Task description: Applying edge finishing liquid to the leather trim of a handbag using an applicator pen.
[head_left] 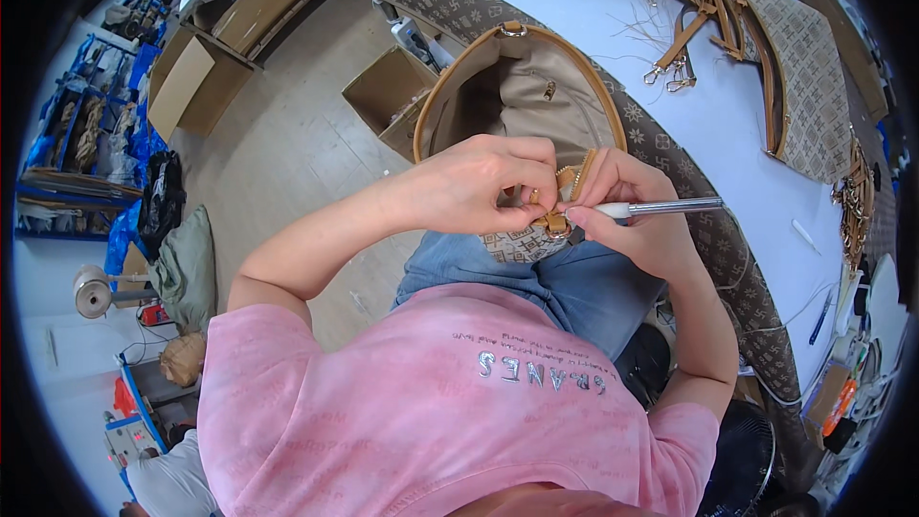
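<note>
A handbag (581,101) with beige lining and tan trim rests open on my lap, its mouth facing away from me. My left hand (498,182) is closed in a pinch on a tan leather tab (555,225) at the bag's near side. My right hand (637,215) is closed too, its thumb and forefinger by the gold-toothed zipper end (572,177). It also holds a pen-shaped tool (670,208) with a white grip and a silver shaft, pointing right. The tool's working tip is hidden between my fingers.
On the right, a white table (708,105) with a brown patterned cloth edge carries handbag parts (795,86) and straps with metal clips (675,67). A cardboard box (388,91) stands on the floor behind the bag. Another person (172,479) sits at the lower left.
</note>
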Tool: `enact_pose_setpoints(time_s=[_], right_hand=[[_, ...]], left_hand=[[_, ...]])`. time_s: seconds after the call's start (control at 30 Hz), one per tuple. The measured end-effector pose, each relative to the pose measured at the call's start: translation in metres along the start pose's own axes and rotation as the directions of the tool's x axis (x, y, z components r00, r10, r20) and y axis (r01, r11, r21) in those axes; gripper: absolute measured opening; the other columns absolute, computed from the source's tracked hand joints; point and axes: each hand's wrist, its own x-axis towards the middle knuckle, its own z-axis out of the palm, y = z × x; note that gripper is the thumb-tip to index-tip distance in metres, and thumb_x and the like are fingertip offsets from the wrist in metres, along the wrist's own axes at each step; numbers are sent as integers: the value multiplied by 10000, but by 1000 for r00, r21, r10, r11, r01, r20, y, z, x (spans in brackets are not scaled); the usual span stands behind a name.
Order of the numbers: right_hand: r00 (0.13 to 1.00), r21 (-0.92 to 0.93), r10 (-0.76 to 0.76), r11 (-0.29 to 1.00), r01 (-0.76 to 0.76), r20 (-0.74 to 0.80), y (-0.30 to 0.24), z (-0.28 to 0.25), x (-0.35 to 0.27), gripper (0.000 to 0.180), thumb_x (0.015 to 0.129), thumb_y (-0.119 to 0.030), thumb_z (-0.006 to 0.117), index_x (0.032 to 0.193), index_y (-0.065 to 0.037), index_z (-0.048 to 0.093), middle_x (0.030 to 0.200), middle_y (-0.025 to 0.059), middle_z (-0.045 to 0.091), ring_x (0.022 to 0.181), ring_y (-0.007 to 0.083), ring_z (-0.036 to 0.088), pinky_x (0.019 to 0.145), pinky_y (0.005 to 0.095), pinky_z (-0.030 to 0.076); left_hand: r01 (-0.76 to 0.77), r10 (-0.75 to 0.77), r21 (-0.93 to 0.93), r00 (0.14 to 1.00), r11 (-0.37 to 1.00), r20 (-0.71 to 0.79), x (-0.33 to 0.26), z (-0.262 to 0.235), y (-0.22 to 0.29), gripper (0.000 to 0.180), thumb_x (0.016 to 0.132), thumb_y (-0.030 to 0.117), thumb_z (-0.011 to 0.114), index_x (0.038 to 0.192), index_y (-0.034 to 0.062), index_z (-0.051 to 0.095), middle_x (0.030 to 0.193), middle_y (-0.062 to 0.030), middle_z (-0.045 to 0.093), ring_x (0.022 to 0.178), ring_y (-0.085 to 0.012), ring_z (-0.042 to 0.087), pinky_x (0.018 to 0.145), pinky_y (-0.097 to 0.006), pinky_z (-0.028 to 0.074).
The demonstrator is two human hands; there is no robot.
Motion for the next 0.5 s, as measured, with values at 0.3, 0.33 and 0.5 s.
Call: enact_pose_setpoints(time_s=[0.3, 0.33, 0.5], right_hand=[[1000, -56, -14, 998, 14, -6, 4, 2, -2, 155, 847, 63, 710, 843, -3, 569, 885, 65, 585, 732, 84, 592, 609, 209, 506], [1000, -58, -14, 998, 14, -5, 4, 2, -2, 156, 845, 66, 709, 844, -3, 570, 887, 65, 585, 740, 86, 594, 620, 211, 508], [1000, -67, -19, 998, 20, 6, 6, 2, -2, 160, 840, 79, 708, 847, -4, 572, 892, 65, 586, 773, 89, 600, 658, 216, 513]], left_hand=[[-1, 0, -14, 1000, 1000, -18, -2, 2, -1, 94, 784, -17, 701, 858, 32, 671, 886, -65, 591, 762, -203, 618, 666, -313, 520], [-1, 1, -15, 1000, 1000, -20, -2, 2, -1, 93, 784, -17, 701, 858, 32, 672, 884, -65, 592, 761, -204, 618, 664, -314, 519], [-53, 53, 3, 997, 999, -46, -1, 4, -4, 72, 792, 19, 703, 846, 25, 655, 855, -61, 570, 717, -187, 634, 625, -308, 538]])
